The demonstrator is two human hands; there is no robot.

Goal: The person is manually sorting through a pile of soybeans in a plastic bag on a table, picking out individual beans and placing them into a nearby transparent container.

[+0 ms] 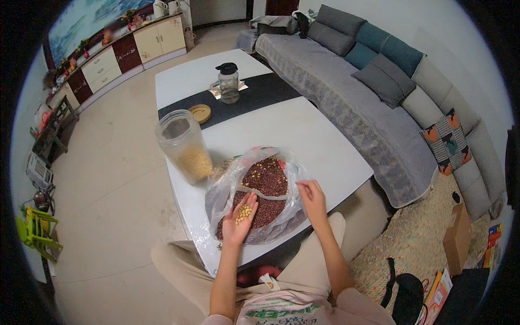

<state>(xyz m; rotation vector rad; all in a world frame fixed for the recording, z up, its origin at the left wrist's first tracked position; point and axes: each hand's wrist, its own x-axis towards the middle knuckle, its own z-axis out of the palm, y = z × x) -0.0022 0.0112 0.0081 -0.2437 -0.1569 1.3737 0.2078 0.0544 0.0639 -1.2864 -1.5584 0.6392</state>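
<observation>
My left hand (pixel 238 223) is palm up, slightly cupped, with a small heap of pale yellow beans (pixel 243 214) resting in it. It is over a clear plastic bag (pixel 216 197) spread open on the table. Inside the bag lie many small dark red beans (pixel 269 212), with yellow beans scattered among those at the far side; a fold of plastic crosses between. My right hand (pixel 313 199) is at the bag's right rim, thumb and fingertips pinched on the plastic. Left of the bag stands a lidless clear jar (pixel 181 146), partly filled with yellow beans.
A gold lid (pixel 200 113) lies behind the jar on the white table (pixel 325 146) with its black band. Farther back stands a clear jug (pixel 228 89) with a black top. A long grey sofa (pixel 346 116) runs along the right. A cardboard box (pixel 457 238) is at the lower right.
</observation>
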